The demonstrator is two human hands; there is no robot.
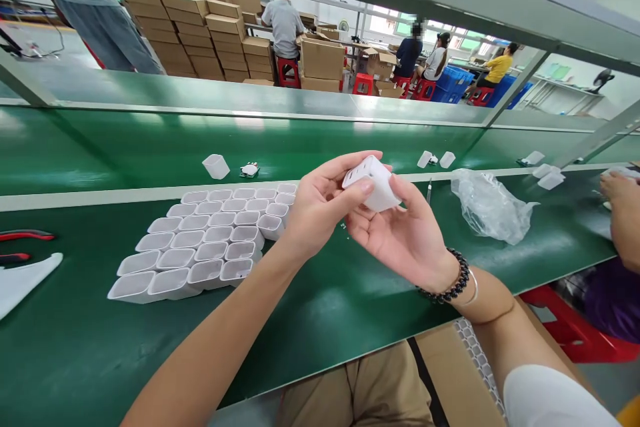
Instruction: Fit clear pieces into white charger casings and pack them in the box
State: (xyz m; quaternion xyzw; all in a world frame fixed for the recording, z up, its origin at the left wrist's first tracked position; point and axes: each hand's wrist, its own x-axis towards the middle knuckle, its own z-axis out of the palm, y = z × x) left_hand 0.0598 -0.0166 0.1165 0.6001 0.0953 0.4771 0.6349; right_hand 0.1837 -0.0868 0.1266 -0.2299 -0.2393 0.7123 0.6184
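Observation:
Both hands hold one white plastic charger housing above the green bench, with small port slots showing on its upper left face. My left hand grips it from the left, its thumb pressed on the near side. From the right, my right hand closes thumb and fingers around the lower end. Left of my hands, rows of open, empty-looking white housings stand close together on the bench. Behind them, on the green surface past the pale strip, lie a single white housing and a small circuit board.
A crumpled clear plastic bag lies right of my hands, near a thin pen-like tool. Red-handled pliers sit at far left. Another person's hand works at the right edge. A metal shelf frame spans the bench.

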